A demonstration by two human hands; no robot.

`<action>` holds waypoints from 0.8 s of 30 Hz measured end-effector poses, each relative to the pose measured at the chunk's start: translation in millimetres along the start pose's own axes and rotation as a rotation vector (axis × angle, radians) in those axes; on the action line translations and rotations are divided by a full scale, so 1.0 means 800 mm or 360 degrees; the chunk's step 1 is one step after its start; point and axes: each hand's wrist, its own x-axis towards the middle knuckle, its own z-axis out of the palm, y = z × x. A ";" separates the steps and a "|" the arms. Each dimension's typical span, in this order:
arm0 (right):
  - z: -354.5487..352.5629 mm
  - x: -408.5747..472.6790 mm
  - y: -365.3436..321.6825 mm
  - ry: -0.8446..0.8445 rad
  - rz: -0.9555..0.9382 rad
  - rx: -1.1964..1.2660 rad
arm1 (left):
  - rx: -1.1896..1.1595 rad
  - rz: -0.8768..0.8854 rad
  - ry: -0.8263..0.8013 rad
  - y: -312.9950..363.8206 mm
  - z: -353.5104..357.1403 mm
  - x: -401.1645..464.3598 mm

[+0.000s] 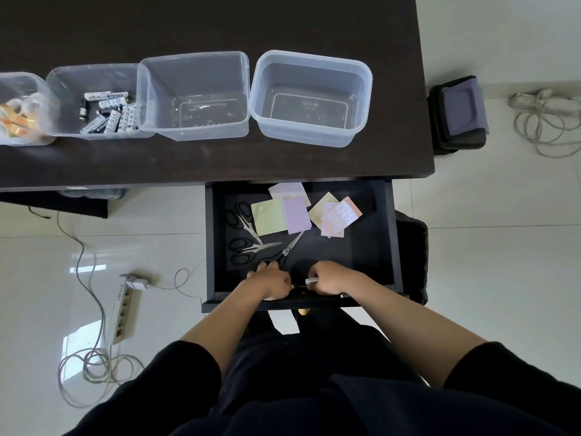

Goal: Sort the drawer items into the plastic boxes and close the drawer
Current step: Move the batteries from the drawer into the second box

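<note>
Both hands low in frame at drawer's [396,234] near edge: left hand [273,282] curled on handles of one pair of scissors [284,251], right hand [327,280] gripping a small silvery item, unidentifiable. Done: upper left on worktop [220,162], tape box [22,110] and battery box [94,103] filled. Left: two empty boxes [309,96], two more scissors [248,237], sticky notes [295,214], drawer open. Judged about half sorted

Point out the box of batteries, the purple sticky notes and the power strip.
box of batteries [63,77]: head view, on its far wall.
purple sticky notes [296,216]: head view, pad's middle.
power strip [123,309]: head view, on its socket face.
</note>
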 end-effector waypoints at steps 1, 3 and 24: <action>-0.001 -0.001 0.002 -0.0005 0.0000 0.0025 | 0.0015 0.0006 -0.0010 -0.001 0.000 0.001; -0.003 -0.001 0.003 -0.0022 -0.0001 0.0052 | -0.0032 0.0026 0.0018 -0.002 -0.001 0.001; 0.000 0.002 0.011 0.0171 0.0070 0.0417 | -0.0233 0.0153 0.0628 -0.030 0.012 0.007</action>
